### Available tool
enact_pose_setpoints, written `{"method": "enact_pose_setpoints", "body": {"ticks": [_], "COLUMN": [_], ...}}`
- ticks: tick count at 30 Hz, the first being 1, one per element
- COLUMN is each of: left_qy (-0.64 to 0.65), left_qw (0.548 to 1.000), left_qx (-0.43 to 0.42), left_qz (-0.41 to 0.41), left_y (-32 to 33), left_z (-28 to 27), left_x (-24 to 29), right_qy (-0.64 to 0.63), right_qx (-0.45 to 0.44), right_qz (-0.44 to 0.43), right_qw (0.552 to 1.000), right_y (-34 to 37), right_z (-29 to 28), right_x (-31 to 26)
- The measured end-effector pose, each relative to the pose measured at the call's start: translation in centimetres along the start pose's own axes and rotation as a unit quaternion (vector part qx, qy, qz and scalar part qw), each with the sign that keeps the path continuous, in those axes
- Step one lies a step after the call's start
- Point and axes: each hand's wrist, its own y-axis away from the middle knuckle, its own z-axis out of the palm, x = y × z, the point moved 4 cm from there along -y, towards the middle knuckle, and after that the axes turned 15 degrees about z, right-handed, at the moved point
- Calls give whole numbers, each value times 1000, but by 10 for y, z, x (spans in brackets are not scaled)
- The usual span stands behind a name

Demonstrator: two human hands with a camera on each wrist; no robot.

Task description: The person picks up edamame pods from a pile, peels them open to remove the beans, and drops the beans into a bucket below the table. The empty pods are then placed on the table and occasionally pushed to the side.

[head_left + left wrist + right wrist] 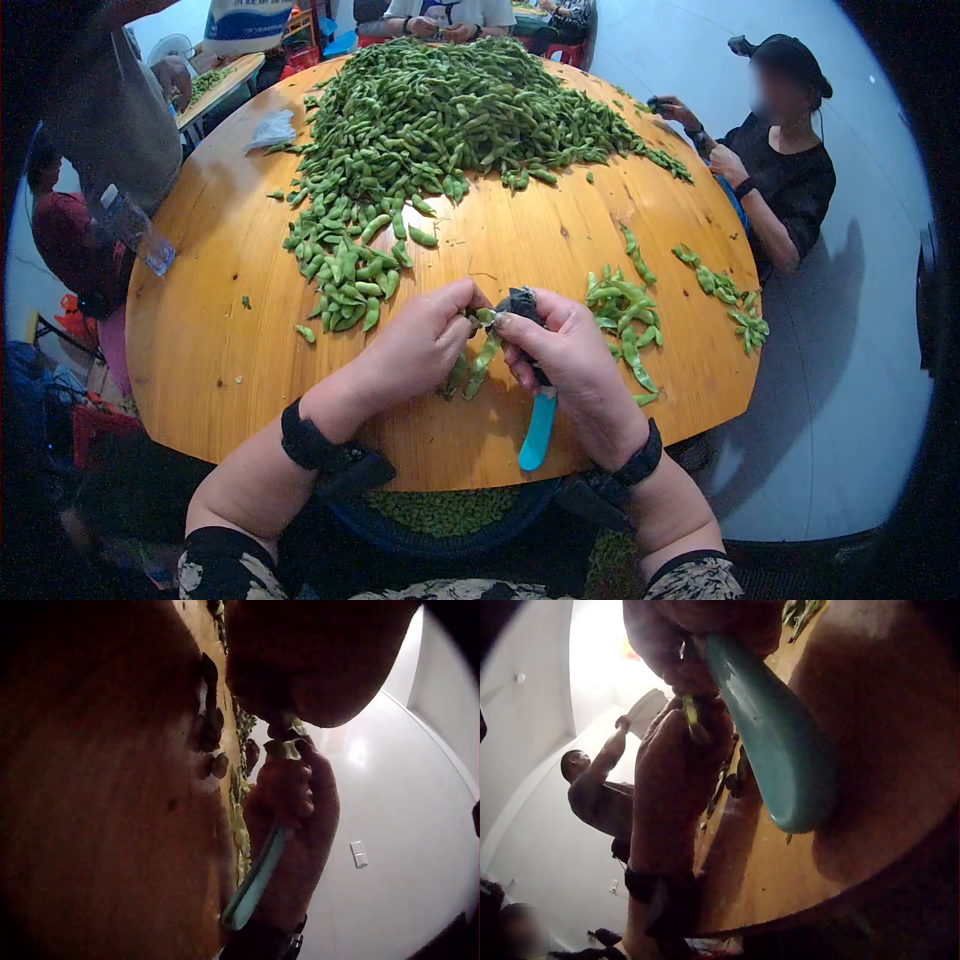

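Note:
My left hand (425, 335) pinches a green soybean pod (485, 318) at its fingertips, close against the right hand's thumb. Curled around a tool with a smooth teal handle (538, 432), my right hand (565, 345) leaves only the handle end showing; the working end is hidden by the fingers. Dark wrapping (522, 303) covers part of the right index finger area. Pods (482, 368) hang or lie just below the joined fingertips. In the right wrist view the teal handle (776, 742) points down from the palm, above the wooden table (780, 877).
A large pile of soybean pods (440, 110) covers the table's far side. Split pods (630, 315) lie to the right. Below the front edge sits a basin of shelled beans (440, 512). A bottle (135, 230) stands at left; other people sit or stand around the table.

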Motion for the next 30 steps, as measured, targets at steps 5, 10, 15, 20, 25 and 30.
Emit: {"method": "enact_pose_setpoints", "body": {"ticks": [5,10,15,20,25,30], "left_qy": [5,215,253,170,135,206], "left_qw": [999,962,956,979,987,968], "left_qx": [28,-37,3,38,45,74], "left_qz": [-16,-164,-147,-110,-81,-125], "left_y": [2,7,8,6,2,4], "left_z": [-3,6,9,-2,-7,-3], "left_x": [-5,-7,-12,-13,-7,-7], "right_qy": [-33,-18,-27,43,96,129], "right_qx": [57,93,88,47,47,55], "right_qz": [-37,-56,-59,-31,-40,-67], "right_qw": [997,994,994,998,993,988], "right_y": [1,4,4,4,3,2], "right_z": [-9,-10,-11,-6,-3,-4], "right_x": [-2,-6,-5,-3,-2,-1]}}
